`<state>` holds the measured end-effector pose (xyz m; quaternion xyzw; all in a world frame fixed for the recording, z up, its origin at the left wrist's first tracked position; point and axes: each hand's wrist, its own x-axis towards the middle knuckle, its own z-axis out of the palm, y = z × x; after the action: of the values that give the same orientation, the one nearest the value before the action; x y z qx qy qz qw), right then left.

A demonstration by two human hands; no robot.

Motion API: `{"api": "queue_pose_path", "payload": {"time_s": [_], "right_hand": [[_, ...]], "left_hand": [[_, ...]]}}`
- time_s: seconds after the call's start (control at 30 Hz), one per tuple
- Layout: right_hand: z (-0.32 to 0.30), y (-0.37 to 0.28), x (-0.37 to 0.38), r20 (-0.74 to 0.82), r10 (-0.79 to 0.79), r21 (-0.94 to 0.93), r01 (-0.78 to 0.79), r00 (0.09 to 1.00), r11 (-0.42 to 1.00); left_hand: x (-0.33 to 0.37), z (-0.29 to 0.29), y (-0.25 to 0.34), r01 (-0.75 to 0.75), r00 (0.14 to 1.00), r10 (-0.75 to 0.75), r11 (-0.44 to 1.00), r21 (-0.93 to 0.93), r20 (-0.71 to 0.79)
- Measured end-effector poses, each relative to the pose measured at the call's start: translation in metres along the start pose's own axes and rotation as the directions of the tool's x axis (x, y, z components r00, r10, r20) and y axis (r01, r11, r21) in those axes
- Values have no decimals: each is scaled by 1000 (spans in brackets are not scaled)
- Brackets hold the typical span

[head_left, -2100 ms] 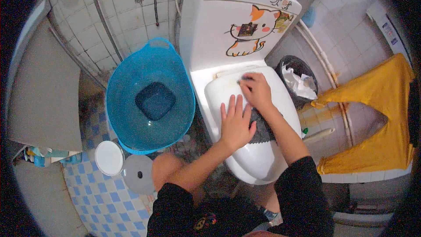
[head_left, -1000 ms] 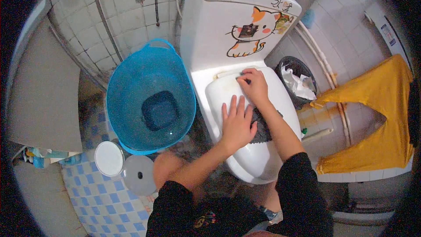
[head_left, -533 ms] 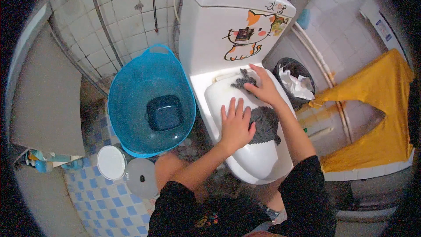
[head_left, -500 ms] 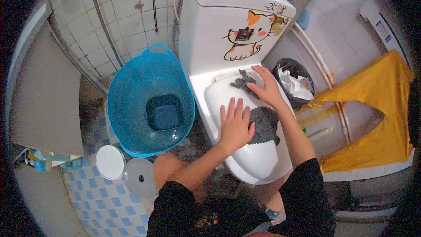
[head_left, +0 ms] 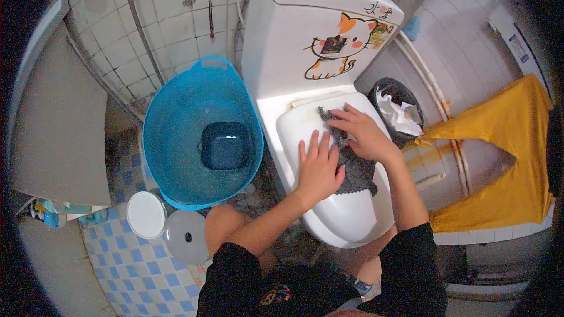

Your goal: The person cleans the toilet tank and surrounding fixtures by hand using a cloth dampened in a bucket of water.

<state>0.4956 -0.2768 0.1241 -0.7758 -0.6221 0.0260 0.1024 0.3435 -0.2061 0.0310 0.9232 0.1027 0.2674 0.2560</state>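
A dark grey cloth [head_left: 359, 175] with a scalloped edge lies on the closed white lid [head_left: 302, 118] of a toilet. Its near part is spread fairly flat, while the far part is bunched up. My left hand [head_left: 318, 171] presses flat on the lid at the cloth's left side, fingers spread and thumb over the cloth's edge. Over the bunched part is my right hand [head_left: 365, 134], its fingers apart and slightly bent, touching the fabric. Some of the cloth is hidden beneath this hand.
Left of the toilet stands a large blue tub [head_left: 176, 132] with a dark square basin [head_left: 225, 145] inside. Near it are a white-lidded bucket [head_left: 146, 215] and a grey stool [head_left: 187, 238]. A black bin [head_left: 376, 91] holds paper; yellow cloth [head_left: 511, 117] hangs at right.
My right hand has come nearer to me over the cloth, and the bunched part has shifted. My left hand stays nearly in place. The view has moved slightly.
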Motion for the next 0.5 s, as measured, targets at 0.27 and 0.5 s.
{"api": "queue_pose_path", "payload": {"time_s": [0.27, 0.5], "right_hand": [[39, 33, 21, -307, 83, -46, -102, 948, 994], [66, 30, 25, -391, 239, 160, -190, 889, 969]], "left_hand": [[1, 3, 1, 30, 999, -32, 997, -69, -33], [1, 2, -1, 14, 999, -16, 1000, -26, -45]]}}
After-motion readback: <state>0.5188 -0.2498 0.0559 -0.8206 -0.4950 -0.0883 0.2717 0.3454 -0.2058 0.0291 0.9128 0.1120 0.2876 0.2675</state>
